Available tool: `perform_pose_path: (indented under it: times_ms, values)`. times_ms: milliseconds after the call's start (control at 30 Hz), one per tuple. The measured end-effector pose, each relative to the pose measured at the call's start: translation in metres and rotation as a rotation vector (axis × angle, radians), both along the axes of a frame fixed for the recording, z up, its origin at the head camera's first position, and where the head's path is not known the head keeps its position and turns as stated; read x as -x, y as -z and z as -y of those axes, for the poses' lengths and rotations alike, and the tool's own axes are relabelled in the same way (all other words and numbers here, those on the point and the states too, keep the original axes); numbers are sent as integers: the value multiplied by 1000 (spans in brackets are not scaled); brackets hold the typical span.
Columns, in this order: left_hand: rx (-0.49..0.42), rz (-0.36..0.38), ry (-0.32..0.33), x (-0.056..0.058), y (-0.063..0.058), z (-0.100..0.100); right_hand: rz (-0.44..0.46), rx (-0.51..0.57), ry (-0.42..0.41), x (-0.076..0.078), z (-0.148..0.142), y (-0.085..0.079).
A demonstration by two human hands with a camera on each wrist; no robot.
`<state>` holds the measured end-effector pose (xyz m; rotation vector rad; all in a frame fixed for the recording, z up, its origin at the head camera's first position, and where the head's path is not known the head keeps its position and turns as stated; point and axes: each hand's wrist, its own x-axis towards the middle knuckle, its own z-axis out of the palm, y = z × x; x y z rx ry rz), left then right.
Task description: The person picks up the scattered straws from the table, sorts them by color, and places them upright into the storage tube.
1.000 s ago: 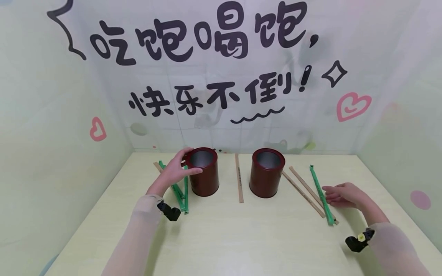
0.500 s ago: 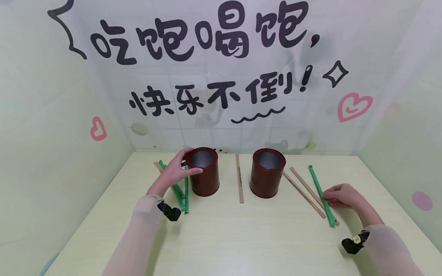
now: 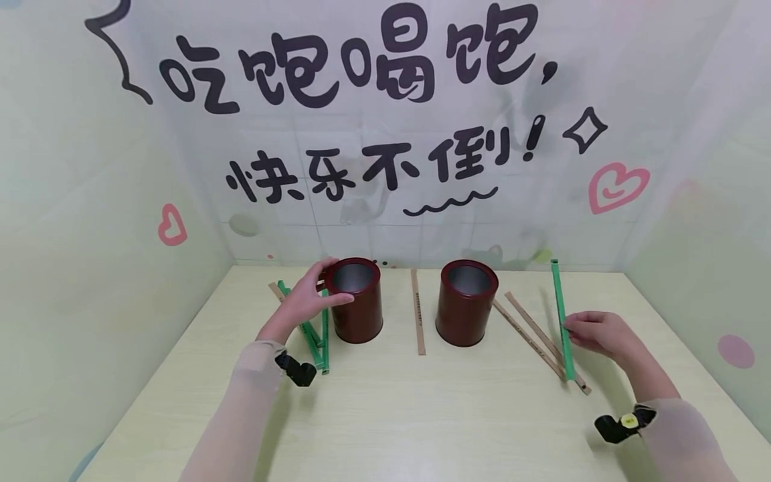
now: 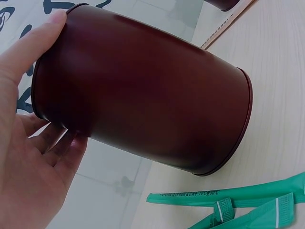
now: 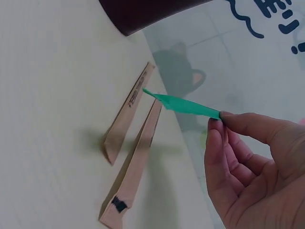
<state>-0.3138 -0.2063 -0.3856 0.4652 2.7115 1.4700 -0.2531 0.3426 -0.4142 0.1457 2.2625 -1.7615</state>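
Note:
My left hand (image 3: 306,294) grips the upper part of the left dark red canister (image 3: 359,314), thumb on the near rim and fingers round the far side. In the left wrist view the canister (image 4: 143,90) fills the middle, its wall smooth and glossy. My right hand (image 3: 605,333) pinches a slim green paper-wrapped stick (image 3: 561,318) between thumb and fingers, raised off the table. The right wrist view has this green stick (image 5: 188,105) over two brown paper-wrapped sticks (image 5: 136,167). A second dark red canister (image 3: 462,314) stands upright right of centre, its mouth open.
Several green wrapped sticks (image 3: 325,341) and a brown one lie left of the held canister. Between the canisters lies a single brown wrapped stick (image 3: 418,314). A printed wall sheet (image 3: 385,241) borders the table (image 3: 421,422) at the back.
My right hand has moved onto the green stick, pinched it and lifted it, turning it more upright. The left hand stays on its canister.

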Motion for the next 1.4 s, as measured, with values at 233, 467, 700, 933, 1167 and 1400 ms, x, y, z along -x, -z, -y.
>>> perform_pose_path:
  times_ms: [233,467,700,933,1167,1400]
  values:
    - [5,7,-8,0,1,2,-129,188,32,-5,14,-22]
    - [10,-3,-13,-1,-2,3,-382,406,111,-3,38,-52]
    - [-1,0,-18,0,-2,2,-521,576,147,6,83,-86]
    - [-5,14,-31,0,-3,-1,-630,599,152,17,141,-107]
    - [-6,20,-28,-1,-3,-6,-655,527,227,31,201,-108]
    - [-19,38,-24,-2,-4,-8,-653,514,190,44,257,-99]
